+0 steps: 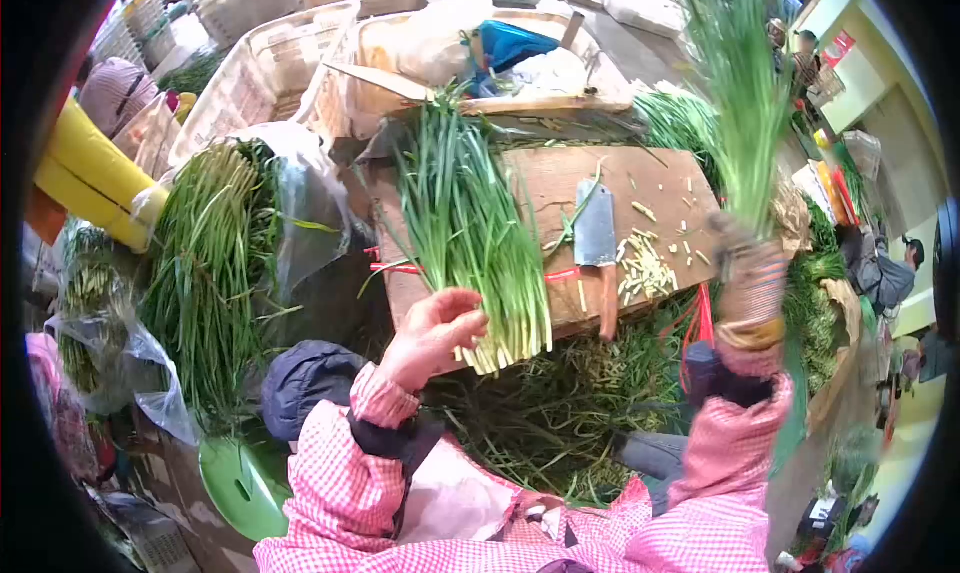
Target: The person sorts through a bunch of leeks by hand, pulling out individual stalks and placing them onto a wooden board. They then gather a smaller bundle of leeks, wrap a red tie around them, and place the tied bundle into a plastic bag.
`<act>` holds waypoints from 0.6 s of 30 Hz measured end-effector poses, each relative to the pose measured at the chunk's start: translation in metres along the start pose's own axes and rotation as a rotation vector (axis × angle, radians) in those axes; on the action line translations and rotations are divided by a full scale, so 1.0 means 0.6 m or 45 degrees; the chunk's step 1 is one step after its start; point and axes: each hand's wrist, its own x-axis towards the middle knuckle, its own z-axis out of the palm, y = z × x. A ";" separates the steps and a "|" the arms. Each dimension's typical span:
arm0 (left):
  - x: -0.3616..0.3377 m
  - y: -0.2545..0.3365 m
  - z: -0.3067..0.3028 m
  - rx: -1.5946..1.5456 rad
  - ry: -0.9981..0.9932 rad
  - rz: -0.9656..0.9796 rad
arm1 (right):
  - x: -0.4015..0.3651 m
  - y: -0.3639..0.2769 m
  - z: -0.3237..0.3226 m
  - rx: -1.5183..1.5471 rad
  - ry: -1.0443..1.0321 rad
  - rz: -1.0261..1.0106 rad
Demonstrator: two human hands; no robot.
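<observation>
My left hand (432, 331) is bare, its fingers curled against the cut white ends of a bunch of green chives (470, 233) that lies on a wooden board (560, 188). My right hand (748, 278), in a patterned glove and blurred by motion, is raised and grips a second bunch of chives (740, 83) that stands upright in the air. A cleaver (597, 238) with a wooden handle lies flat on the board between the two hands. Small cut stem pieces (645, 268) are scattered to the right of the blade.
A large pile of chives in clear plastic (205, 263) lies at the left. Plastic crates (270, 73) stand behind the board. Green trimmings (560, 403) cover the ground below it. A green stool (240, 483) sits low left. Another person (885, 273) is at the far right.
</observation>
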 end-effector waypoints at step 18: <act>0.148 -0.055 -0.033 1.019 0.337 0.000 | -0.242 0.125 0.314 -1.078 -0.807 0.302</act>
